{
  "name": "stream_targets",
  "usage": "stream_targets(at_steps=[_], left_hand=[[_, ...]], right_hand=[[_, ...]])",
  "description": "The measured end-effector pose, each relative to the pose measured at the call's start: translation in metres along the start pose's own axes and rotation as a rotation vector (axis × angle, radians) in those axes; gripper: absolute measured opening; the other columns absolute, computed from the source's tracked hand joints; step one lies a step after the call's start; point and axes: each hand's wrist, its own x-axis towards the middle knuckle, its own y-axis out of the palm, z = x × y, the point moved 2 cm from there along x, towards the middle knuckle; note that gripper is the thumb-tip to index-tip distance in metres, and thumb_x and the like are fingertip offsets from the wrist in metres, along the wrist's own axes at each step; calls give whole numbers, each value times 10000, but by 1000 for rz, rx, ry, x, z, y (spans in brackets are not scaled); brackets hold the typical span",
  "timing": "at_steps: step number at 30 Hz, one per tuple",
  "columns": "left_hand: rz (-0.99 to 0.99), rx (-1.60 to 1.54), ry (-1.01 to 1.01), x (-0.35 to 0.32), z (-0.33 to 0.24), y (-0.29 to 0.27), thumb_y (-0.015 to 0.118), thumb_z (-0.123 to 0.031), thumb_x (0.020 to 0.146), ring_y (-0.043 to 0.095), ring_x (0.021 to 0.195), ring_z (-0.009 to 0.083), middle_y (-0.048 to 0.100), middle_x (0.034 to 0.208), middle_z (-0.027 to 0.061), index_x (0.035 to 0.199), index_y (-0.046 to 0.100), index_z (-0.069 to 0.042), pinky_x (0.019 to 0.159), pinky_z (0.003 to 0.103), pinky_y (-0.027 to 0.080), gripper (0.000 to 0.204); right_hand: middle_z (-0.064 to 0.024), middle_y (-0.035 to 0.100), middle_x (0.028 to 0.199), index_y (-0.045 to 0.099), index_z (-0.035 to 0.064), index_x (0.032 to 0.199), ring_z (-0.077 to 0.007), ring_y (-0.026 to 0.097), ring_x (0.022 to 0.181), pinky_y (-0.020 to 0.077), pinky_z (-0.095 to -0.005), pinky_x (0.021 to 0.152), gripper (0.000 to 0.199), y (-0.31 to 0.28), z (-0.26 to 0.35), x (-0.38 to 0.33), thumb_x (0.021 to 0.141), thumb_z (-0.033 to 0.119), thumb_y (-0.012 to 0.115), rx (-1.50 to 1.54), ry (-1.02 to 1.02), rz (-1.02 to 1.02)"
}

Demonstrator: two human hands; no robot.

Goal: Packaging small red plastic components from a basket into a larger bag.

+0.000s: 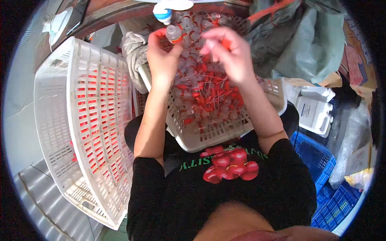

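My left hand (pixel 162 60) is closed around a small clear bottle (pixel 174 33) with an uncapped neck and a red-orange band. It holds the bottle upright over the far part of a white basket (pixel 185 145). Just right of it, my right hand (pixel 232 57) is pinched, slightly blurred, with a red cap-like piece (pixel 226 43) showing between its fingers. Below both hands, the basket carries many clear bottles (pixel 189 95) with red bands. On top of them lies a heap of red caps (pixel 213 91) with thin pale stems.
A blue-and-white nozzle (pixel 163 16) hangs just above the bottle. On the left leans a tall white slatted crate (pixel 72 120). A grey cloth (pixel 134 56) drapes near the basket. To the right are a green-grey sack (pixel 301 44), a white jug (pixel 315 114) and blue crates (pixel 315 158).
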Motion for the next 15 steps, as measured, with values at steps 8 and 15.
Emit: stream_targets(at_steps=[8, 15], left_hand=[[-31, -50, 21, 3, 1, 0, 701, -15, 695, 563, 769, 112, 595, 875, 55, 994, 488, -4, 706, 244, 460, 368], [-50, -94, 10, 4, -3, 0, 688, 0, 700, 563, 770, 104, 595, 867, 54, 991, 488, -2, 700, 238, 458, 353]], right_hand=[[-46, 595, 731, 585, -3, 882, -87, 554, 615, 415, -207, 519, 87, 28, 40, 43, 841, 71, 563, 272, -301, -269], [-6, 564, 727, 559, 0, 865, -36, 511, 573, 369, -157, 494, 62, 37, 37, 58, 812, 10, 589, 237, -252, -331]])
